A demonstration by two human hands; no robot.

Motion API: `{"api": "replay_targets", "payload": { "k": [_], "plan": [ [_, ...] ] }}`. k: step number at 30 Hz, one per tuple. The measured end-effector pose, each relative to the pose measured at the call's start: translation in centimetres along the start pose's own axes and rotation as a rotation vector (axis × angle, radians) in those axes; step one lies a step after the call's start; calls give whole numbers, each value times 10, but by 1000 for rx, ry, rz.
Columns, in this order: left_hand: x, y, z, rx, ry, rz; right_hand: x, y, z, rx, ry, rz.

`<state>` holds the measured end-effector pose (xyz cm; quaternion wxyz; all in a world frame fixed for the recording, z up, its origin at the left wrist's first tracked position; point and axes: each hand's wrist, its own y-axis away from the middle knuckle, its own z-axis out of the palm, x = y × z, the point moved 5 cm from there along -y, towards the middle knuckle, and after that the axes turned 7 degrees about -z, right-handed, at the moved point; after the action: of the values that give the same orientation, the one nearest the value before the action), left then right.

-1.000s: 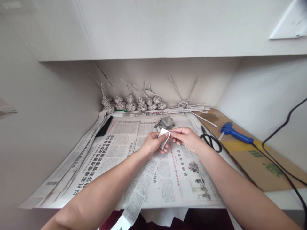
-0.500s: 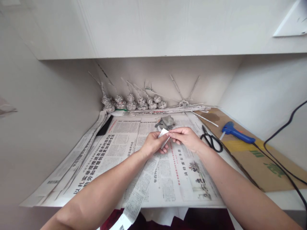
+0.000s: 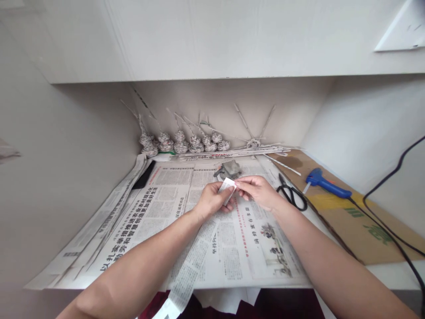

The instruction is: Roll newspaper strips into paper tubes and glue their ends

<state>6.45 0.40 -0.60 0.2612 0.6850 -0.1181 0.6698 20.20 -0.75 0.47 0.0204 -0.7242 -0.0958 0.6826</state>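
Observation:
A long strip of newspaper (image 3: 191, 270) runs from between my hands down over the table's front edge. My left hand (image 3: 213, 198) is closed on its upper end, the thumb lying across the paper. At the strip's top right corner, my right hand (image 3: 255, 190) pinches the edge between thumb and fingertips. Both hands are close together above the newspaper sheet (image 3: 166, 199) that covers the table. Just behind them lies a crumpled grey cloth-like lump (image 3: 230, 168), partly hidden by the fingers.
Several woven paper gourd shapes (image 3: 181, 144) line the back wall beside rolled paper sticks (image 3: 232, 152). Black-handled scissors (image 3: 292, 197) lie right of my right hand. Farther right, a blue glue gun (image 3: 327, 183) with a cord rests on cardboard (image 3: 355, 235). Newspaper strips (image 3: 109, 221) are stacked at left.
My hands stay almost in place, both still on the strip. Its upper end shows slightly more tilted beside the right fingertips. The whole view has shifted slightly.

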Motion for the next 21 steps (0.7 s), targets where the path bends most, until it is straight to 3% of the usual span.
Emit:
{"api": "replay_targets", "payload": {
  "k": [13,21],
  "plan": [
    [-5,-3,1,6,-52,8,11,-2,-1,95,37,65],
    [-7,-4,1,-12,-30,0,9,-1,1,74,95,13]
  ]
}}
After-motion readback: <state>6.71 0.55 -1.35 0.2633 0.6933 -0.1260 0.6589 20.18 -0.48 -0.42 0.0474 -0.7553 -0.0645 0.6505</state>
